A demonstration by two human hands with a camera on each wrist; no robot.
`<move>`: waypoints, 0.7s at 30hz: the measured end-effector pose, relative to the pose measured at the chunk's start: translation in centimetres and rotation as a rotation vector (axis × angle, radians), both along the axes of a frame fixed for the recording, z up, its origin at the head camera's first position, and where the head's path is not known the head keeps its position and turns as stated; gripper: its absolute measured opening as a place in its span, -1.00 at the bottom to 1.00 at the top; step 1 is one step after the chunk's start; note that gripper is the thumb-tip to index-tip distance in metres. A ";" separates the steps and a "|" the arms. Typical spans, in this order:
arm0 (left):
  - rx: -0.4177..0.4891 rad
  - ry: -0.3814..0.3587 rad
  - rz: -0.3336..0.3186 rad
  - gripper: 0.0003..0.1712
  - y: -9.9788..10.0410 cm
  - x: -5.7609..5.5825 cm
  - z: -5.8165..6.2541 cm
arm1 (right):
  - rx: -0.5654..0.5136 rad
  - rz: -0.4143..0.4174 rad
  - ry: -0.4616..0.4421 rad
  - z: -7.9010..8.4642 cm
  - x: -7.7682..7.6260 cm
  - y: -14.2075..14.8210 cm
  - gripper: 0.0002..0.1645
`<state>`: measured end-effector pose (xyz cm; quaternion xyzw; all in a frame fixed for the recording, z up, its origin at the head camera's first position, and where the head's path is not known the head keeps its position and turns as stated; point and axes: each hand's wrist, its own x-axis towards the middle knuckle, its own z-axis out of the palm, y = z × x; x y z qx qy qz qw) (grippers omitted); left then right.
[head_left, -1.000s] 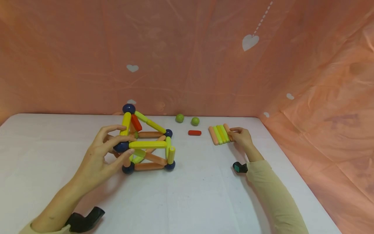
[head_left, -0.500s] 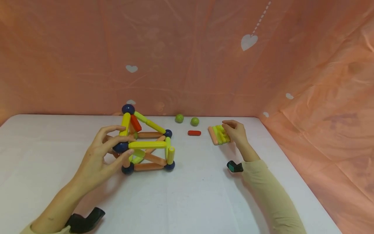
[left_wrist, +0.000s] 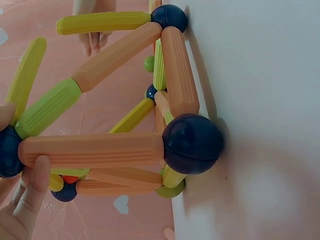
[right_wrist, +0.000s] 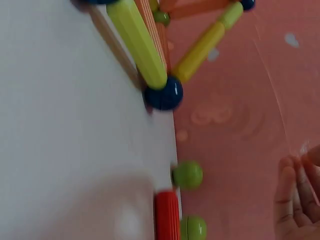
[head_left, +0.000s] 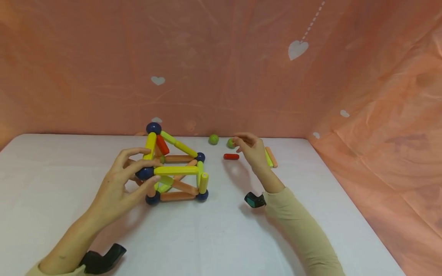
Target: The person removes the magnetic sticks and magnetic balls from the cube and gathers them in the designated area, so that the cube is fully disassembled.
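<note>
My left hand [head_left: 124, 180] grips a blue ball [head_left: 145, 173] at the near left corner of a frame of building sticks and balls. A yellow stick [head_left: 176, 171] runs right from that ball. In the left wrist view, a fingertip lies by the ball end of an orange stick [left_wrist: 95, 150]; a larger blue ball [left_wrist: 193, 144] is at that stick's other end. My right hand [head_left: 250, 151] hovers over the table, fingers loosely bent, nothing visible in them. Its fingertips overlap a green ball [head_left: 230, 143], close to a short red stick [head_left: 231, 156].
Another green ball [head_left: 213, 139] sits at the back of the white table [head_left: 221, 237]. Partly behind my right hand lie an orange stick [head_left: 271, 157] and a yellow-green one, side by side. A pink cloth [head_left: 221, 76] hangs behind the table.
My right hand has moved left from the row of loose sticks to beside the green ball and red stick. My left hand and the frame have stayed in place.
</note>
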<state>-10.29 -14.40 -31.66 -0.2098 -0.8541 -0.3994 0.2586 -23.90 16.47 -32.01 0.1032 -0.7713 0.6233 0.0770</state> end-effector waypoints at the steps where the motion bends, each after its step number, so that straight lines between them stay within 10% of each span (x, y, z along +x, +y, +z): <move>1: 0.001 0.003 -0.001 -0.58 0.0 0.0 0.0 | -0.014 0.010 0.002 0.1 0.1 -0.5 -0.73; 21: 0.019 0.035 0.001 -0.57 0.4 0.1 0.0 | -0.075 0.323 0.019 0.1 0.8 -8.2 -0.71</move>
